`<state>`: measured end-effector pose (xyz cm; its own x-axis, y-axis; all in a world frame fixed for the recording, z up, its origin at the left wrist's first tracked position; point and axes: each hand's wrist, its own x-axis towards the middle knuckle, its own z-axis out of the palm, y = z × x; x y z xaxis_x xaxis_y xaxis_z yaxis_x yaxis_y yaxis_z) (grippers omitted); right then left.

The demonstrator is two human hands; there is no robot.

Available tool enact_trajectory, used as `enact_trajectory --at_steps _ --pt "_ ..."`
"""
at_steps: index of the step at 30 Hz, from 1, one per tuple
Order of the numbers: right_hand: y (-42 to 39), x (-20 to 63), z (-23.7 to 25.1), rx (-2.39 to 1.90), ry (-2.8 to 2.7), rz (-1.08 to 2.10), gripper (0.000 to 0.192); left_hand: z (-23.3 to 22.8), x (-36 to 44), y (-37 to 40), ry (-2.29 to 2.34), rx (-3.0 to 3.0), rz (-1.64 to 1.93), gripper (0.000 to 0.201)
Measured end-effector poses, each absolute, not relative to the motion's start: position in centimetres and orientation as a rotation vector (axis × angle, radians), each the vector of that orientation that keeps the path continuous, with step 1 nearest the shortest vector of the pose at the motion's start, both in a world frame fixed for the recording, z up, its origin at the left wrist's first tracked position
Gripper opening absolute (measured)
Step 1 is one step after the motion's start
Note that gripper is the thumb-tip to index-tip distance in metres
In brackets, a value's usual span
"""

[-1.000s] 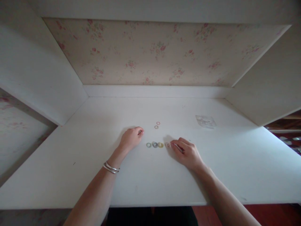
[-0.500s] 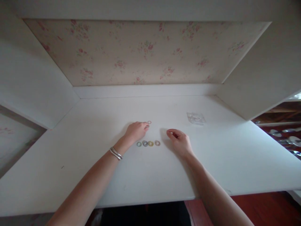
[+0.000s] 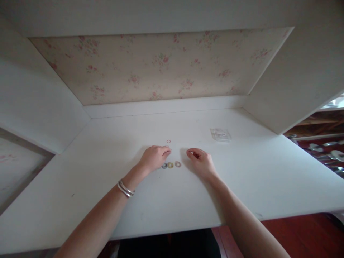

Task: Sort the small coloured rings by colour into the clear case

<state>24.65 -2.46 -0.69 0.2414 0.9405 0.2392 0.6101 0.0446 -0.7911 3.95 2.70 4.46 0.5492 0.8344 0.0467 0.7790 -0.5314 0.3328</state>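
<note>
Resting Both Hands Beside a Row of Small Rings

Resting on the white surface [image 3: 80, 186], both forearms reach in from the near edge, the left one wearing a thin metal bracelet [image 3: 125, 189] at the wrist. The left hand [image 3: 153, 157] lies palm down with its fingers [image 3: 166, 153] curled loosely and bunched toward the tips; whether they pinch anything cannot be told, since the tips are too small to read. Its knuckles sit just beside the near row of rings, partly covering that row's left end. Three rings show there, side by side and touching or nearly so: a grey-blue ring [image 3: 164, 165], a yellow ring [image 3: 170, 165] and a pinkish ring [image 3: 177, 164]. The right hand [image 3: 201, 162] rests just to the right of the row, apart from the pinkish ring, its fingers [image 3: 190, 153] bent inward with thumb and forefinger drawn close; nothing can be made out between them. Farther on, a thin red ring [image 3: 168, 141] lies alone, just beyond the left fingertips. Farther right, well apart from both hands, lies a small clear plastic bag [image 3: 220, 134]. Flowered wallpaper [image 3: 161, 68] backs the alcove.
</note>
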Motion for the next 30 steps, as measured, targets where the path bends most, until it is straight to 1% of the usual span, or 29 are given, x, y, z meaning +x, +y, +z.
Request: enact_trajectory --at_steps 7,13,16,20,23,26,30 --pt "-2.4 24.7 -0.8 -1.634 -1.446 0.516 0.025 4.7 5.0 0.1 1.033 2.702 0.216 0.027" --pt "-2.5 24.7 -0.4 -1.626 -1.471 0.506 0.025 3.9 5.5 0.0 1.025 2.713 0.131 0.029" --pt "-2.4 24.7 -0.5 -1.634 -1.471 0.502 0.024 3.6 5.5 0.1 1.020 2.700 0.142 0.029" --pt "-2.3 24.7 -0.7 -1.640 -1.466 0.500 0.025 3.6 5.0 0.4 0.970 2.622 0.240 0.029" --pt "-2.3 24.8 -0.8 -1.650 -1.463 0.495 0.026 3.9 3.9 0.8 0.968 2.515 0.384 0.030" --pt "-2.4 24.8 -0.8 -1.666 -1.468 0.500 0.027 3.7 1.9 1.3 1.091 2.298 0.581 0.032" --pt "-2.4 24.7 -0.8 -1.688 -1.482 0.501 0.028 2.6 -1.7 1.9 1.350 1.864 0.738 0.038"
